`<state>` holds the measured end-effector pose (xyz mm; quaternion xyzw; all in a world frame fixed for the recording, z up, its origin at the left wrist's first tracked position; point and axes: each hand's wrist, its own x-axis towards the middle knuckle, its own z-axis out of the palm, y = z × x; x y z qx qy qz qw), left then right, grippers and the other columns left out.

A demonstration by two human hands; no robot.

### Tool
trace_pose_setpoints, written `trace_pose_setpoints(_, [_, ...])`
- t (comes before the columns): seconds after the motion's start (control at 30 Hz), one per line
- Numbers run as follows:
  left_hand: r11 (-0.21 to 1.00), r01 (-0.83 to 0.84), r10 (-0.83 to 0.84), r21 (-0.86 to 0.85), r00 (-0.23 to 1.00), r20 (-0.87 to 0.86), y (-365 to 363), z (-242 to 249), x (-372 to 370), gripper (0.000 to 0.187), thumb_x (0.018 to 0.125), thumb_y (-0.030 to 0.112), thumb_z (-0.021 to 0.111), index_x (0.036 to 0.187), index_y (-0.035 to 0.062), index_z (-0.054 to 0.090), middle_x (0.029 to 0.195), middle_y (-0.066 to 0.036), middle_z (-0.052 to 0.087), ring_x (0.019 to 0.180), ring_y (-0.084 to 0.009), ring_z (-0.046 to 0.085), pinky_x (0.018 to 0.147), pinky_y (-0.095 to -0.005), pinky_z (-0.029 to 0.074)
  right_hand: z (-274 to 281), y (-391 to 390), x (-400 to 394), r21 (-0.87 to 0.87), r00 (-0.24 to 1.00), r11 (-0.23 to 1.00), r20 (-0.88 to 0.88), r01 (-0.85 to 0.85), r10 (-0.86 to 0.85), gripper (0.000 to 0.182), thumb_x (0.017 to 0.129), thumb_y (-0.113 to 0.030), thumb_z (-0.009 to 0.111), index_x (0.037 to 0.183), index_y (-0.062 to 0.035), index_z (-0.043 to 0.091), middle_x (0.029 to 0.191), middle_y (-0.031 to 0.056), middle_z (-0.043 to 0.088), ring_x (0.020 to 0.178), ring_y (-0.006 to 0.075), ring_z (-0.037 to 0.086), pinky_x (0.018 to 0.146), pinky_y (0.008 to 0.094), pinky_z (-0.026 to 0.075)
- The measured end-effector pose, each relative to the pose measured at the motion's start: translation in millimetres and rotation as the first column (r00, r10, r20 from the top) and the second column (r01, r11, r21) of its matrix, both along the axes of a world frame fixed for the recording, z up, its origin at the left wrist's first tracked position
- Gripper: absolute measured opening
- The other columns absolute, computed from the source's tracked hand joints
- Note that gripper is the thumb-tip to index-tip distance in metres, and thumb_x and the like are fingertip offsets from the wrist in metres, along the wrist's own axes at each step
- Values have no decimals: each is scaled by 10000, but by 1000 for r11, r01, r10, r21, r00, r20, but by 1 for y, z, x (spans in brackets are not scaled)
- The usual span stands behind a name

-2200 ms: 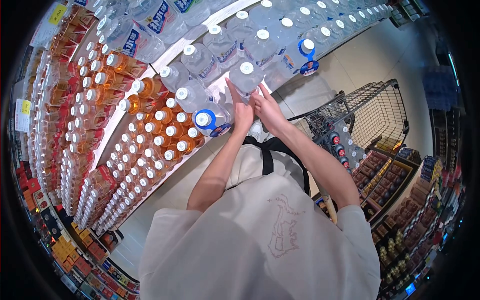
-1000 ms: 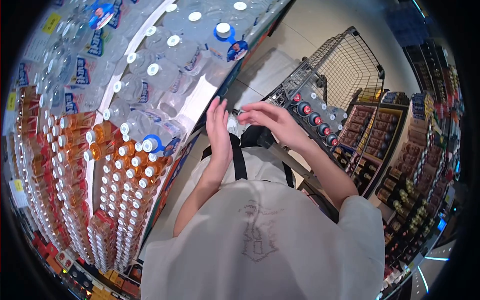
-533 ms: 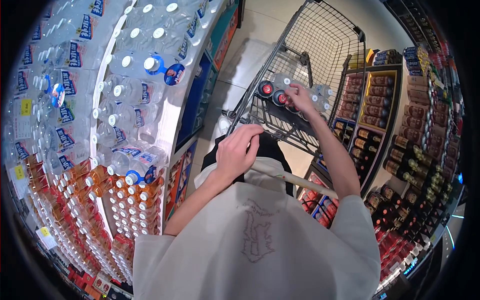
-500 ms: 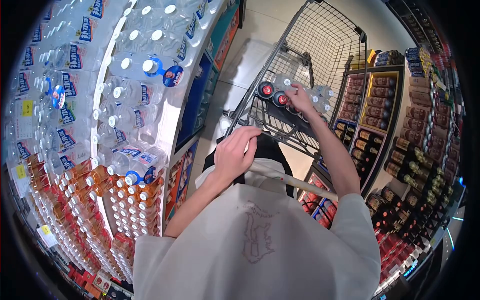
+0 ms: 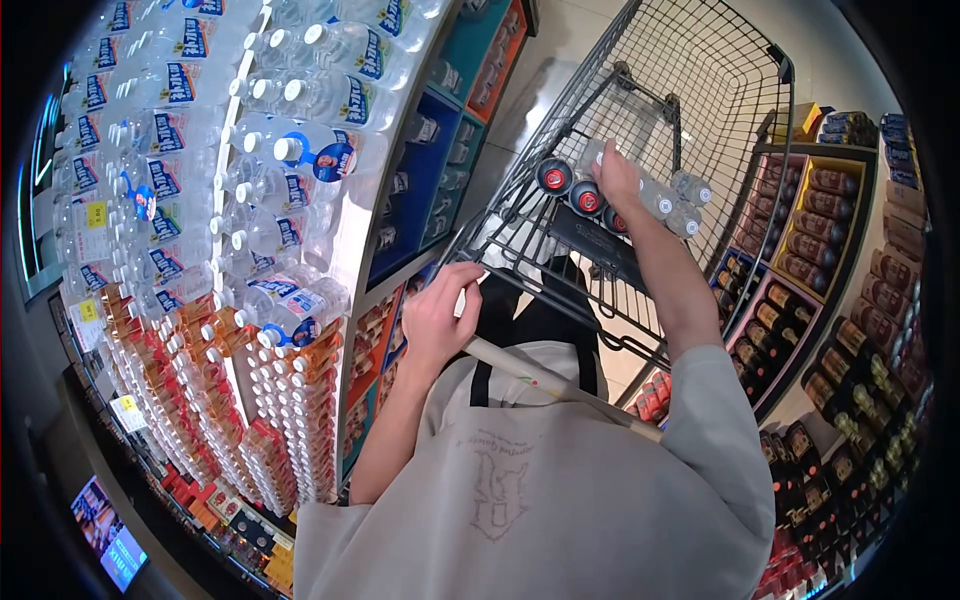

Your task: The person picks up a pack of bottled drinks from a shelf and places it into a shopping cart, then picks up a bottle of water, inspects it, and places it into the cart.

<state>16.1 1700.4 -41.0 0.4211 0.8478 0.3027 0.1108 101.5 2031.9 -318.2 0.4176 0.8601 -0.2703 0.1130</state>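
Note:
My right hand [image 5: 620,185] reaches into the shopping cart [image 5: 700,60], fingers together beside the cap of a clear bottle [image 5: 597,152]. What its fingers hold, if anything, is hidden behind the hand. Dark bottles with red-marked caps [image 5: 555,177] lie just left of and below it, ends towards me. Several clear bottles with white caps [image 5: 690,187] lie to its right. At the left end of the pale cart handle [image 5: 530,380], my left hand [image 5: 442,315] is closed around the bar.
Shelves packed with clear water bottles [image 5: 350,100] rise close on my left, with orange drink bottles [image 5: 270,400] lower down. Compartments of dark bottles [image 5: 770,325] stand close to the cart's right side. A lit screen [image 5: 108,535] is at lower left.
My right hand has moved farther forward over the bottles, off the dark caps, so another dark bottle shows. The view has shifted, and my left hand appears slightly farther left.

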Motion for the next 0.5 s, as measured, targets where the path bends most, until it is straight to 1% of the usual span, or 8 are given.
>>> trace_pose_setpoints(0.13, [999,15,-13,37,999,-41,0,0,0,148,895,8,696,1029,67,718,1026,-51,766,805,-238,754,657,-313,576,12,24,4,-10,998,1000,-52,19,-20,530,971,-411,678,1296,-51,463,1034,295,733,1016,498,703,872,593,542])
trace_pose_setpoints(0.2, [999,13,-12,47,1000,-16,0,1,1,142,892,5,696,1021,61,714,1017,-54,764,802,-241,754,659,-314,578,27,31,7,29,996,999,-87,40,-37,515,958,-421,692,1270,-61,496,1009,263,752,986,473,722,872,581,542])
trace_pose_setpoints(0.27, [996,28,-24,80,998,-53,0,0,-1,139,891,2,694,1019,57,711,1010,-57,761,807,-245,755,670,-314,583,50,40,11,-18,979,1000,-204,-1,-3,498,941,-419,704,1239,-65,522,1001,263,748,980,472,720,857,579,538])
trace_pose_setpoints(0.3, [997,26,-22,76,998,-50,-1,1,-1,138,892,2,693,1018,55,709,1009,-59,760,810,-247,756,674,-316,584,69,40,15,-31,965,999,-264,-5,-3,468,923,-427,723,1177,-68,562,965,242,749,953,463,722,826,560,533])
trace_pose_setpoints(0.4, [996,15,-12,85,999,-45,-2,5,0,129,898,11,687,1017,56,707,1011,-58,758,815,-254,756,677,-322,585,126,39,18,-71,936,997,-353,-24,-3,451,901,-440,744,1109,-69,593,897,208,741,913,435,727,785,533,530])
trace_pose_setpoints(0.43, [995,14,-10,101,999,-38,-3,3,0,137,910,18,683,1033,66,717,1030,-67,762,816,-252,757,675,-321,581,152,35,17,-53,915,998,-404,-26,3,423,868,-418,774,1037,-65,613,822,166,718,836,386,722,738,491,524])
trace_pose_setpoints(0.47, [993,14,-11,118,999,-31,-4,2,-1,145,923,25,679,1050,75,728,1048,-77,766,818,-251,758,672,-320,577,179,29,15,-37,914,999,-405,-25,8,423,868,-418,774,1037,-65,613,822,166,718,836,386,722,738,491,524])
trace_pose_setpoints(0.5, [991,17,-13,134,999,-31,-7,1,0,145,923,25,679,1050,75,728,1048,-77,766,818,-251,758,672,-320,577,207,22,14,-24,896,998,-443,-59,43,407,855,-397,782,1007,-60,614,791,148,701,792,354,709,717,466,521])
